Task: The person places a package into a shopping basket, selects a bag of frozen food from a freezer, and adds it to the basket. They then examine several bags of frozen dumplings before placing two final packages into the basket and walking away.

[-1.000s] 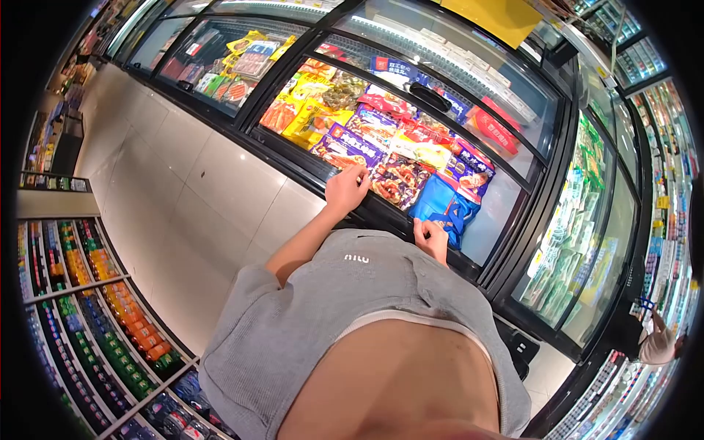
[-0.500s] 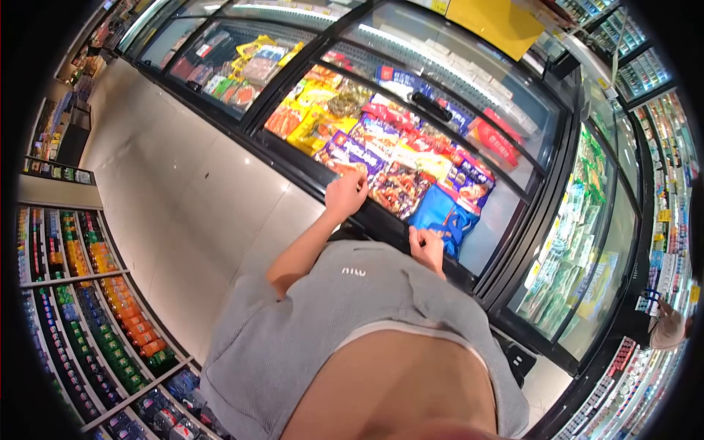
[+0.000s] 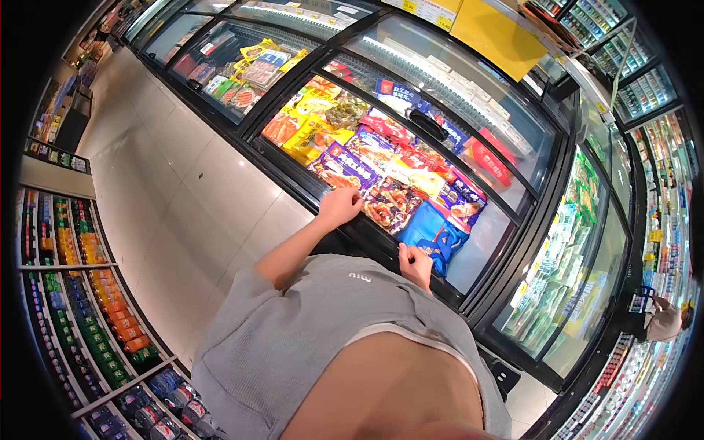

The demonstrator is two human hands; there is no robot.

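Observation:
My left hand [image 3: 341,206] is at the near edge of an open freezer [image 3: 293,180], fingers curled, close to a purple food bag [image 3: 342,167]. What its fingers hold, if anything, is too small to tell. At the freezer's near edge further right, my right hand [image 3: 416,265] has curled fingers beside a blue bag [image 3: 431,229]; any contents of that hand are hidden. Between the hands lies a bag with a dark reddish print [image 3: 392,205]. Yellow bags [image 3: 312,137] and a red bag [image 3: 488,159] lie deeper in the freezer.
Another glass-topped freezer section [image 3: 249,66] stands at the upper left, and a freezer with green packs [image 3: 561,257] at the right. Bottle shelves [image 3: 95,315] are at the lower left. A person in a light cap [image 3: 664,320] is at the far right.
The view has shifted slightly, so the freezer and both hands appear a little further left. Both hands stay at the freezer's near edge with curled fingers.

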